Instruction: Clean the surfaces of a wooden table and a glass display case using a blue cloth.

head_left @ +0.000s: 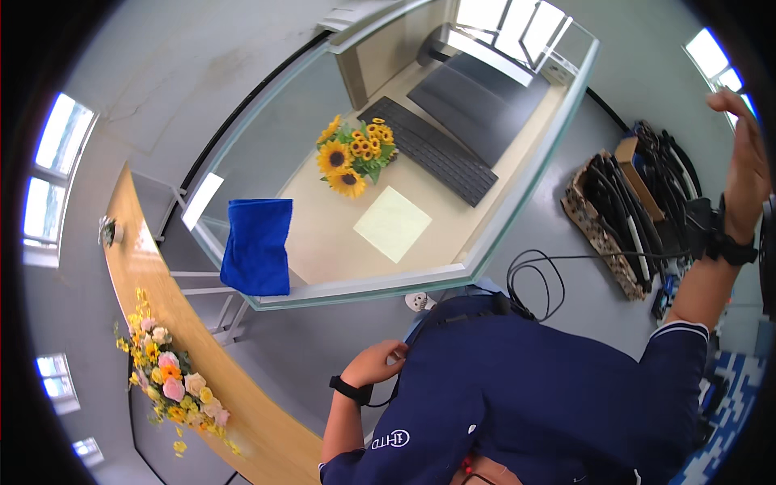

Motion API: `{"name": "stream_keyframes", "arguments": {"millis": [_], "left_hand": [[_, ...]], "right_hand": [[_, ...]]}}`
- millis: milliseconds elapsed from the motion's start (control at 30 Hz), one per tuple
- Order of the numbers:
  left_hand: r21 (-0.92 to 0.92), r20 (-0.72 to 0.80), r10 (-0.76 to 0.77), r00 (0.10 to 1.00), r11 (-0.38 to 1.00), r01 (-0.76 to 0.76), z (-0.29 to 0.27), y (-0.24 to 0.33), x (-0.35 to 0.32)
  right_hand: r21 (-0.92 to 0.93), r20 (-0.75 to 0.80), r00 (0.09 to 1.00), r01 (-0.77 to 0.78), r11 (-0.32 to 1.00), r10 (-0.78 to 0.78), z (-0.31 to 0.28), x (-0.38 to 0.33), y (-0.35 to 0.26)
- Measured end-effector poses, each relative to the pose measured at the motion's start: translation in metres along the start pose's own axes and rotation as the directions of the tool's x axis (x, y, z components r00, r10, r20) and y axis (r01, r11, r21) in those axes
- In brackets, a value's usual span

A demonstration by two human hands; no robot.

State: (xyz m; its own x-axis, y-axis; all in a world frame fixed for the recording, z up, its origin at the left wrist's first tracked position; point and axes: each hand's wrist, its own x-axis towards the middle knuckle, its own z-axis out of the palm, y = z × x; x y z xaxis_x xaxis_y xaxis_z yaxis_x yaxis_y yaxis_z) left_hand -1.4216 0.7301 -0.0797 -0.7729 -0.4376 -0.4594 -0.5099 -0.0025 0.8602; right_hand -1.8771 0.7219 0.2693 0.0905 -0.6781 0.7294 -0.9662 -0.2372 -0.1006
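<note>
Down below you, your left hand (pixel 373 364) is curled loosely against the front of your dark blue shirt (pixel 525 396), fingertips pressed to the fabric where a thin black cable (pixel 529 271) runs up; whether it pinches the cable you cannot tell. Your right hand (pixel 745 166) is raised high at the right rim, flat and spread, holding nothing, a black band on each wrist.

Ahead sits the counter (pixel 323 242), a pale top inside a frame of glass panels whose greenish edges (pixel 517 206) meet in a corner near your chest. A blue cloth (pixel 259 245) hangs folded over the near-left glass edge. On the top, a bunch of sunflowers (pixel 353 153) stands beside a black keyboard (pixel 432 149), with a dark flat mat (pixel 477 97) behind it and a pale yellow square sheet (pixel 392 223) lying alone in front. Open surface surrounds that sheet on all sides.

To your right, on the grey floor, a patterned basket (pixel 598 222) holds black gear, with a small brown box (pixel 626 149) at its far end. To your left, a curved wooden ledge (pixel 162 307) carries a bunch of pink, orange and yellow flowers (pixel 170 380). Bare floor lies between the glass corner and the basket, crossed by the looping cable.
</note>
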Motion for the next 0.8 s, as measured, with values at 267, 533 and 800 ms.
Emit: {"name": "stream_keyframes", "arguments": {"millis": [267,533,800], "left_hand": [[0.143,0.133,0.059,0.989,0.987,-0.078,-0.01,0.012,0.046],[0.08,0.09,0.166,0.982,0.982,-0.173,0.005,0.024,0.092],[0.189,0.18,0.312,0.933,0.92,-0.345,0.001,0.061,0.094]], "right_hand": [[0.056,0.794,0.545,-0.507,0.86,0.269,0.107,-0.128,0.03],[0.115,0.993,0.082,-0.681,0.723,-0.081,0.249,-0.276,-0.016],[0.29,0.948,0.139,-0.74,0.606,-0.285,0.291,-0.304,-0.041]]}}
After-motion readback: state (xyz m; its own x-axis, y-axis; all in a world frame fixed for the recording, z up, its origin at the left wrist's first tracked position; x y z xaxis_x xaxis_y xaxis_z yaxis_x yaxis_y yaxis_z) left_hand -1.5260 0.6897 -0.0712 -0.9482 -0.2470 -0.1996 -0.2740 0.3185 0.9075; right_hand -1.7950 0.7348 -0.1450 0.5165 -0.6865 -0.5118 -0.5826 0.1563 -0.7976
